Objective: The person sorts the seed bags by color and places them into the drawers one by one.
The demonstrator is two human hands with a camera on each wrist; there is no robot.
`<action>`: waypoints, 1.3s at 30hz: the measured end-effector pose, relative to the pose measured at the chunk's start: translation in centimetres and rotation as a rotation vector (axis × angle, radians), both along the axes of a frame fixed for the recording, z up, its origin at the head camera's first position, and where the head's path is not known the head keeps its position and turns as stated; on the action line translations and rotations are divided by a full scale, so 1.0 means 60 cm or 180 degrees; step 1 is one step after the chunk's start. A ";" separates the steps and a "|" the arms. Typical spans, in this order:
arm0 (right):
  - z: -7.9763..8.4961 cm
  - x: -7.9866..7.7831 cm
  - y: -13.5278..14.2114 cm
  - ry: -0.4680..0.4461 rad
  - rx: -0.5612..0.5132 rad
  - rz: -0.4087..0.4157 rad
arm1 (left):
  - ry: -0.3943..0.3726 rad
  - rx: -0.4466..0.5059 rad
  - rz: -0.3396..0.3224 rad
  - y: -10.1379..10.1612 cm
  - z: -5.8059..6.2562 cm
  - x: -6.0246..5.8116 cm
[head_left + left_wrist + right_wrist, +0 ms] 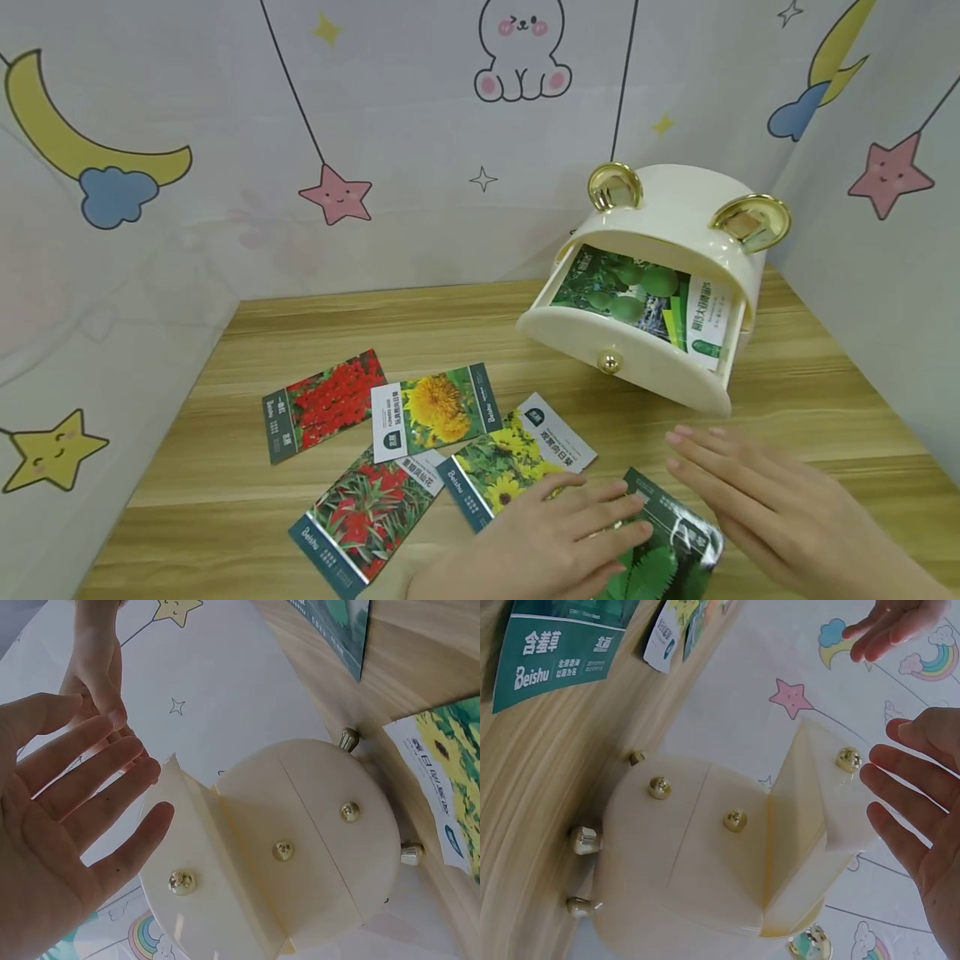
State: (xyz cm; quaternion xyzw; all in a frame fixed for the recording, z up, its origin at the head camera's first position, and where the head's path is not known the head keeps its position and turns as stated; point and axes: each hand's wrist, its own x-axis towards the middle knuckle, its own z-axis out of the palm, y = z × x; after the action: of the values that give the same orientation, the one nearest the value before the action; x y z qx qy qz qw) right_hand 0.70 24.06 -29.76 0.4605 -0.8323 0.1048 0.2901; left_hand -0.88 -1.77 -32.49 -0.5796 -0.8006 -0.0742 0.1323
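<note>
My left hand (528, 542) is held over the table with its fingers spread and nothing in its grasp. It covers parts of a yellow-flower seed packet (551, 437) and a dark green leaf seed packet (651, 571). To the right, my right hand (787, 508) has straight fingers and holds nothing, near that green packet and below the cabinet. The white cabinet (678, 192) has gold bear ears, and its top drawer (570, 337) is pulled out. Inside lie a green-fruit seed packet (622, 283) and a white-ended packet (708, 312), overlapping others.
Left of my hands lie a red-flower packet (337, 400), an orange-flower packet (442, 408) and a red-and-green plant packet (367, 517), some overlapping. Cartoon-printed cloth walls (420, 242) enclose the wooden tabletop (300, 321). More drawers with gold knobs (283, 850) show on the cabinet front.
</note>
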 end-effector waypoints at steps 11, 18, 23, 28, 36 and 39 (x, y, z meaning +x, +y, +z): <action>-0.046 0.015 0.014 -0.0450 0.0344 -0.0265 | -0.0201 -0.0744 -0.0169 0.013 -0.027 0.014; -0.075 0.017 0.030 -0.0709 0.0577 -0.0197 | -0.0207 -0.1227 -0.0286 0.022 -0.042 0.017; -0.096 0.021 0.039 -0.0803 0.0751 -0.0263 | -0.0379 -0.1112 -0.0418 0.034 -0.066 0.028; -0.117 0.023 0.044 -0.1004 0.0905 -0.0451 | 0.0084 -0.0687 -0.0504 0.043 -0.100 0.040; -0.138 0.024 0.050 -0.1126 0.0968 -0.0464 | 0.0434 -0.0079 -0.0452 0.054 -0.146 0.051; -0.140 0.026 0.050 -0.1158 0.0991 -0.0554 | 0.0431 -0.0195 -0.0436 0.058 -0.153 0.052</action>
State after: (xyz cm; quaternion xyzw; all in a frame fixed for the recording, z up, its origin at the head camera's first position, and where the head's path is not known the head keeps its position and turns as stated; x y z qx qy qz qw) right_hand 2.27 27.06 -38.19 0.3998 -0.9135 0.0311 0.0690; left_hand 2.23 1.72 -41.66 -0.6404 -0.7503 -0.0192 0.1630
